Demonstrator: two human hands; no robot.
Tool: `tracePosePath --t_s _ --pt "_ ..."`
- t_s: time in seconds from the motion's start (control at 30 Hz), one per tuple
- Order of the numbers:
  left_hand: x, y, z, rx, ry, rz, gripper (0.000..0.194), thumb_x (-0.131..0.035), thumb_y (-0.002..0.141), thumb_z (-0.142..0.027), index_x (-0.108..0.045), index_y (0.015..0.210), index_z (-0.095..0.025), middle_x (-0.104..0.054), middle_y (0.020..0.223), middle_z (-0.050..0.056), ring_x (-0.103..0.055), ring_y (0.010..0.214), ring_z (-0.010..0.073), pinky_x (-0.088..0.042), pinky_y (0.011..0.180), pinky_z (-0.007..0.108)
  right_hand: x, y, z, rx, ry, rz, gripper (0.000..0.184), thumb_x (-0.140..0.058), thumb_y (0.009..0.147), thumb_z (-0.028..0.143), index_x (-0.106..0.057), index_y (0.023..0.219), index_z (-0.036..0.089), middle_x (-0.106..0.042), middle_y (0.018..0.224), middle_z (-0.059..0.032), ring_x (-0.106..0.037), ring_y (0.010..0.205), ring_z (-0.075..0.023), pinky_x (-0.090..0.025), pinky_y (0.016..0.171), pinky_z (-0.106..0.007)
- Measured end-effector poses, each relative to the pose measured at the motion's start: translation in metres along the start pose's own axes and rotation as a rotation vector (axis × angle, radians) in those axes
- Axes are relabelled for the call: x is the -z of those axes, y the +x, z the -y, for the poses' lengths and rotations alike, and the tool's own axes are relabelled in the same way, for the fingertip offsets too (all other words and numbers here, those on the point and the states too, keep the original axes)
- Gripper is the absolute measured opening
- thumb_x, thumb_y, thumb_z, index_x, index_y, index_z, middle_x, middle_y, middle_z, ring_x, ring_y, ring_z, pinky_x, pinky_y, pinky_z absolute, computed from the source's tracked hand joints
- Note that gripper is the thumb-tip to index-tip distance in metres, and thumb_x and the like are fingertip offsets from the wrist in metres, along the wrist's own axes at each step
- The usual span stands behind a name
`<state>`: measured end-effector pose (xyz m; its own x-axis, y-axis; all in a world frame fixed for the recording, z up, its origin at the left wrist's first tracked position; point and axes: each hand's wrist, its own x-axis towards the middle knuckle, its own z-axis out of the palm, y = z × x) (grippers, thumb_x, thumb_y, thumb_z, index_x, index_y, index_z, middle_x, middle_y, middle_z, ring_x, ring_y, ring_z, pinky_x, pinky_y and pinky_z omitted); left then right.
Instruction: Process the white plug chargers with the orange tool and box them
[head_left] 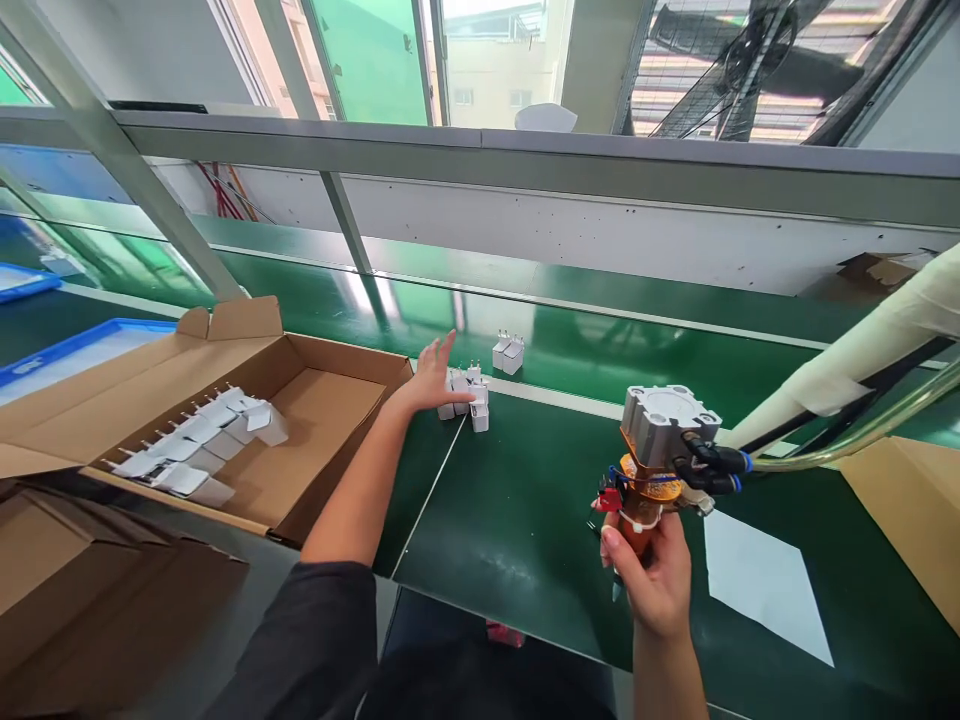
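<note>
Fingers (628, 562) around orange cylinder (643, 508), boxy white plastic plugs (480, 408) beside left hand (433, 378)

White plug blocks (480, 408): partly hidden by the left hand (432, 380), contact unclear.
Handheld tool (646, 478): lower part partly covered by the right hand (654, 572).
Yellowish hose (862, 442), right of that hand: cut off at the edge.
Cardboard (911, 515) below it: likewise cut off.

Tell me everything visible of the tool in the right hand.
The tool has a grey, metal-looking block above an orange-brown body, a red side piece, a white tie, and black, blue-ringed fittings meeting a yellowish tube. The right hand grips its lower body, holding it roughly upright over the green table.
</note>
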<state>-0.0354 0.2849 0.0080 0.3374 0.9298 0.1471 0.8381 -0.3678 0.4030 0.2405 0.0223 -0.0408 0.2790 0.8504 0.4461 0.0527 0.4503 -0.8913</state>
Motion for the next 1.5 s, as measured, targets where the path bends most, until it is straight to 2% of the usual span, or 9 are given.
tracePosePath --t_s 0.17,0.33,0.63,0.8,0.93,1.03,1.13,1.3,1.5 --pt "0.003 -0.025 0.02 0.208 -0.001 0.168 0.114 -0.076 0.076 -0.041 -0.005 0.16 -0.01 -0.069 0.117 0.018 -0.064 0.115 0.0366 -0.049 0.096 0.044 -0.006 0.005 0.005 0.032 0.039 0.012 0.017 -0.067 0.09 0.024 -0.055 0.102 0.022 -0.058 0.064 0.0033 -0.049 0.046 -0.0104 -0.042 0.041 -0.021" --pt "0.006 -0.084 -0.012 0.089 -0.047 0.131 0.104 -0.077 0.075 -0.038 -0.019 0.16 -0.02 -0.068 0.124 0.014 -0.069 0.103 0.0317 -0.052 0.09 0.037 -0.017 0.008 0.014 0.063 0.059 -0.001 0.02 -0.066 0.09 0.023 -0.055 0.106 0.023 -0.063 0.071 0.0015 -0.051 0.046 -0.0098 -0.043 0.04 -0.021" --pt "-0.026 -0.188 -0.045 -0.178 -0.581 0.467 0.093 -0.076 0.075 -0.026 -0.031 0.156 -0.032 -0.064 0.133 0.005 -0.064 0.116 0.0224 -0.05 0.105 0.038 -0.039 0.01 0.023 0.088 0.1 0.008 0.023 -0.068 0.088 0.024 -0.051 0.102 0.025 -0.062 0.07 0.0044 -0.051 0.045 -0.0096 -0.043 0.041 -0.023" --pt "-0.063 -0.209 -0.047 -0.094 -0.847 0.332 0.084 -0.074 0.082 -0.032 -0.033 0.155 -0.031 -0.056 0.146 0.01 -0.057 0.13 0.0248 -0.048 0.109 0.043 -0.05 0.013 0.024 0.113 0.136 0.03 0.023 -0.068 0.089 0.022 -0.052 0.105 0.026 -0.061 0.069 0.0053 -0.051 0.045 -0.0095 -0.042 0.04 -0.022" --pt "-0.088 -0.225 -0.05 0.033 -1.042 0.089 0.055 -0.056 0.096 -0.043 -0.045 0.147 -0.023 -0.058 0.143 0.015 -0.061 0.126 0.0262 -0.057 0.097 0.039 -0.06 0.017 0.028 0.132 0.17 0.019 0.022 -0.068 0.089 0.022 -0.054 0.106 0.026 -0.065 0.076 0.0034 -0.05 0.045 -0.0084 -0.042 0.04 -0.022" --pt "-0.102 -0.234 -0.057 0.084 -0.857 -0.122 0.04 -0.044 0.101 -0.045 -0.062 0.128 -0.022 -0.064 0.136 0.013 -0.063 0.123 0.0257 -0.056 0.1 0.041 -0.07 0.02 0.029 0.137 0.176 0.019 0.021 -0.067 0.09 0.026 -0.053 0.105 0.025 -0.061 0.069 0.0054 -0.049 0.043 -0.0083 -0.042 0.04 -0.022" --pt "-0.114 -0.234 -0.066 -0.007 -0.571 -0.241 0.047 -0.063 0.092 -0.047 -0.058 0.133 -0.023 -0.057 0.143 0.012 -0.055 0.132 0.0296 -0.049 0.109 0.047 -0.081 0.022 0.029 0.127 0.168 0.018 0.023 -0.068 0.09 0.031 -0.05 0.101 0.025 -0.057 0.066 0.0065 -0.049 0.043 -0.0089 -0.041 0.039 -0.022" --pt "-0.121 -0.221 -0.073 0.01 -0.393 -0.234 0.054 -0.076 0.083 -0.035 -0.055 0.13 -0.02 -0.069 0.12 0.012 -0.065 0.114 0.0311 -0.054 0.097 0.047 -0.098 0.025 0.026 0.107 0.138 0.011 0.032 -0.071 0.086 0.037 -0.046 0.102 0.025 -0.059 0.072 0.0053 -0.048 0.044 -0.0087 -0.041 0.04 -0.023" --pt "-0.112 -0.226 -0.074 -0.017 -0.545 -0.059 0.05 -0.074 0.082 -0.025 -0.055 0.128 -0.023 -0.069 0.116 0.007 -0.067 0.105 0.0254 -0.054 0.092 0.04 -0.105 0.025 0.027 0.124 0.133 0.022 0.03 -0.069 0.087 0.034 -0.046 0.105 0.025 -0.059 0.07 0.0062 -0.049 0.045 -0.0086 -0.042 0.042 -0.023"
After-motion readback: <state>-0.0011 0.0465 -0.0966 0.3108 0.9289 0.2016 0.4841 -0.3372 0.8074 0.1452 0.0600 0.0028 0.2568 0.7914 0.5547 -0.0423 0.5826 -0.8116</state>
